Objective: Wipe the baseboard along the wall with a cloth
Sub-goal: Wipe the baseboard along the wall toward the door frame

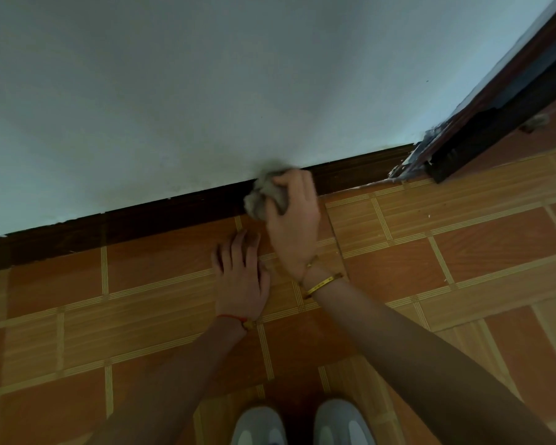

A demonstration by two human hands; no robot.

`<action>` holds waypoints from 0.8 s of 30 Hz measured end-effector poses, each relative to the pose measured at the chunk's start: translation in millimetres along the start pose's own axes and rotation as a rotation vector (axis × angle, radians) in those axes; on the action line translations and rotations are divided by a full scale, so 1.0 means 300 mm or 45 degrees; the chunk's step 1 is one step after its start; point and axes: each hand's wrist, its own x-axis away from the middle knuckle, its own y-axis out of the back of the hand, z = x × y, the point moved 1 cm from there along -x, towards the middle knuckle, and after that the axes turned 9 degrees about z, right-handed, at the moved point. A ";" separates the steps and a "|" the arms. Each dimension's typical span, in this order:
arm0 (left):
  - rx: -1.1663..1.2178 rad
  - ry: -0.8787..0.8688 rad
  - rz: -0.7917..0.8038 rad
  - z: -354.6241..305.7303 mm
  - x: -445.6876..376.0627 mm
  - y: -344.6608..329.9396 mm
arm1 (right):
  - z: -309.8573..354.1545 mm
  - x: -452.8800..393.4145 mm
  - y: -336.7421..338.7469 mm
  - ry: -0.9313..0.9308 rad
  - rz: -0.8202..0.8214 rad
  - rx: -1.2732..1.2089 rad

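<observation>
**Cloth pressed to the baseboard mid-wall**

A grey cloth is bunched into a wad and pressed against the dark baseboard, where white wall meets floor. It is gripped by the right hand, whose fingers are curled over its top. The cloth is judged soft, light and easily crushed, so a full-fisted hold over the bunch is best suited; a loose edge could slip free. The left hand is laid flat on the tiled floor, fingers relaxed, nothing held. A door frame is seen far right, grey shoes nearest.
</observation>
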 end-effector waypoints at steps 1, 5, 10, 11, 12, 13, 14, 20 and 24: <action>-0.001 -0.006 -0.003 0.001 0.000 -0.001 | 0.004 0.005 -0.014 0.028 0.043 0.009; 0.026 -0.011 0.001 0.000 0.002 0.009 | -0.027 -0.001 0.014 0.028 0.027 0.024; 0.029 0.016 0.046 -0.005 0.002 0.015 | -0.174 -0.050 0.167 -0.333 -0.422 0.074; 0.030 0.021 0.052 -0.006 0.002 0.014 | -0.198 -0.062 0.190 -0.364 -0.480 0.087; 0.031 0.025 0.057 -0.006 0.001 0.013 | -0.210 -0.071 0.200 -0.368 -0.494 0.097; 0.028 0.028 0.059 -0.006 0.001 0.012 | -0.208 -0.075 0.198 -0.366 -0.466 0.106; 0.022 0.030 0.060 -0.007 0.000 0.010 | -0.199 -0.071 0.185 -0.371 -0.415 0.117; 0.014 0.011 0.032 -0.010 -0.001 0.014 | -0.110 0.016 0.006 -0.226 0.019 0.095; 0.012 -0.007 0.028 -0.002 0.002 0.011 | -0.123 0.037 -0.035 -0.152 0.154 0.153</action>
